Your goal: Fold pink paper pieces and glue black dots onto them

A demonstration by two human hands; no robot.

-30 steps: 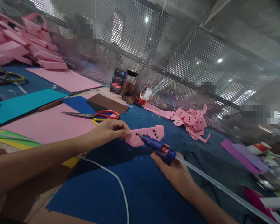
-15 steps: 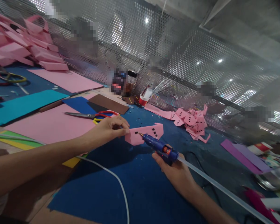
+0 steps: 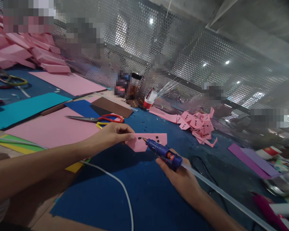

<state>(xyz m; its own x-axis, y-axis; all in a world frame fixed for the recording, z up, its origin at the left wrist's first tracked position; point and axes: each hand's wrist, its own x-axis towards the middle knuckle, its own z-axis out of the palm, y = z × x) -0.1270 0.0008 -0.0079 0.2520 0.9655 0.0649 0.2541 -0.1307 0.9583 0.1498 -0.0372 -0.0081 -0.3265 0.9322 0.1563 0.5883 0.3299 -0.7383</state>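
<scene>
Between the thumb and fingers of my left hand [image 3: 119, 132] is the left end of a pink paper piece [image 3: 138, 146] with small black squares on it. My right hand [image 3: 180, 173] is wrapped round a blue glue gun [image 3: 159, 149]. The gun's tip is at the paper's left part, close to a black square; whether it touches I cannot tell. A long clear glue stick [image 3: 216, 190] sticks out of the gun's back. Scissors [image 3: 96, 119] with red and yellow handles lie just behind my left hand.
Pink, teal and brown paper sheets [image 3: 113, 106] lie at the left and back. A pile of dotted pink pieces [image 3: 199, 125] sits at the back right, near a red-and-white cup [image 3: 148, 103]. A white cable [image 3: 121, 184] crosses the front.
The pink paper has turned in my left hand, so its upper edge is now nearly level and fewer black squares show. The glue gun has shifted slightly left.
</scene>
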